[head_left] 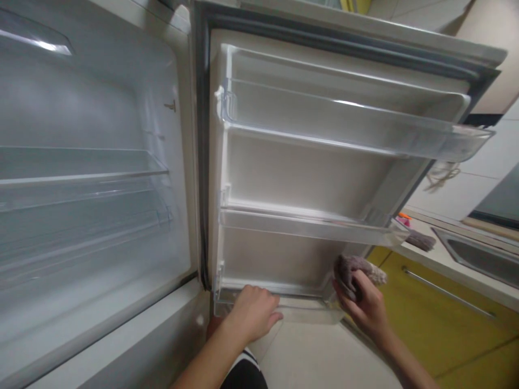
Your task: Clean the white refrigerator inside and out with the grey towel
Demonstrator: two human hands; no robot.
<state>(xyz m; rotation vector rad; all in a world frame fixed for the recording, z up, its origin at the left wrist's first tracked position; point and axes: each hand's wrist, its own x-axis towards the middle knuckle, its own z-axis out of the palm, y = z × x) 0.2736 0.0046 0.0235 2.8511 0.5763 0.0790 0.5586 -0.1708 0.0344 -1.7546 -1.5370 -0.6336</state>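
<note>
My left hand point(256, 313) is closed over the front rim of the clear bottom door bin point(302, 314), its fingertips hidden inside and its thumb outside. Bunched in my right hand point(368, 302) is a grey-brown cleaning cloth point(347, 270), held at the right end of that bin near the edge of the open fridge door point(279, 256). A lighter, fluffy end of the cloth sticks out to the right. Above sit the clear middle bin point(300, 224) and the top bin point(344, 121), neither with anything visible inside.
On the left is the fridge interior with a glass shelf point(77, 178). To the right, yellow cabinets point(438, 319) stand under a counter with a sink point(482, 259) and another grey cloth point(420, 240). My knee point(244, 373) is below the door.
</note>
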